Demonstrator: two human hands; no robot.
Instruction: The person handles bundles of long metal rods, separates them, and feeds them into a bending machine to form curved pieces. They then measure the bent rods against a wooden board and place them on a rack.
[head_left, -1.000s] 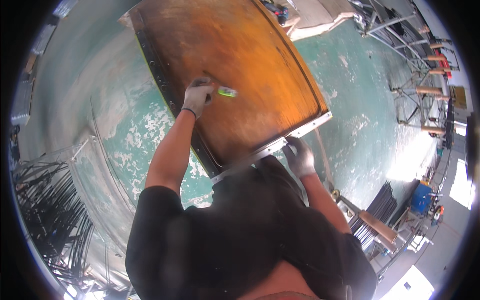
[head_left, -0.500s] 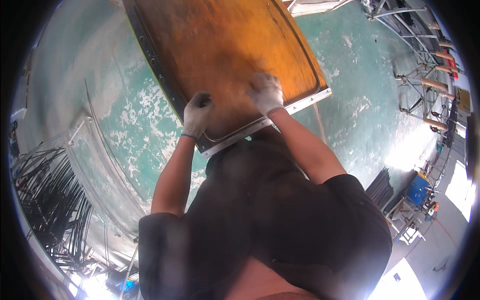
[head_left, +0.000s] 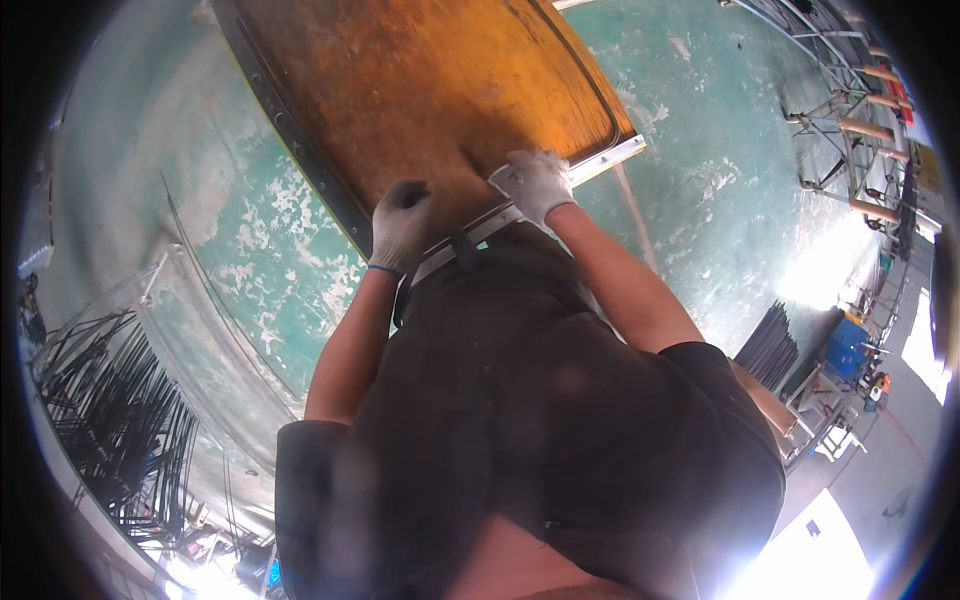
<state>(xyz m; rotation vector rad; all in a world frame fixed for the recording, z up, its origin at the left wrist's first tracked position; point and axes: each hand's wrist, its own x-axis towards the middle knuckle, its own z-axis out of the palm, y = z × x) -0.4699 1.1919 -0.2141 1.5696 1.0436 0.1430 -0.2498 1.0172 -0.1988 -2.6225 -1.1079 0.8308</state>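
Observation:
Before me lies a large orange-brown panel (head_left: 400,90) with dark stains, a dark border along its sides and a pale metal strip (head_left: 610,158) on its near edge. My left hand (head_left: 402,228), in a white knitted glove, is at the panel's near left corner. Its fingers are curled round, with a dark patch inside the curl; whether that is an object or a soiled glove I cannot make out. Gloved likewise, my right hand (head_left: 538,186) rests by the near edge, fingers bent down; what is under them is hidden.
Worn green floor (head_left: 700,190) with peeling paint surrounds the panel. A bundle of thin black strips (head_left: 115,420) lies at the left beside a greyish curved sheet (head_left: 215,350). Metal racks with tan rollers (head_left: 865,128) stand at the right, a blue box (head_left: 846,347) below them.
My right hand has drawn back toward the near edge and its fingers look more curled. My left hand stays at the corner. The panel sits slightly higher and further left in view.

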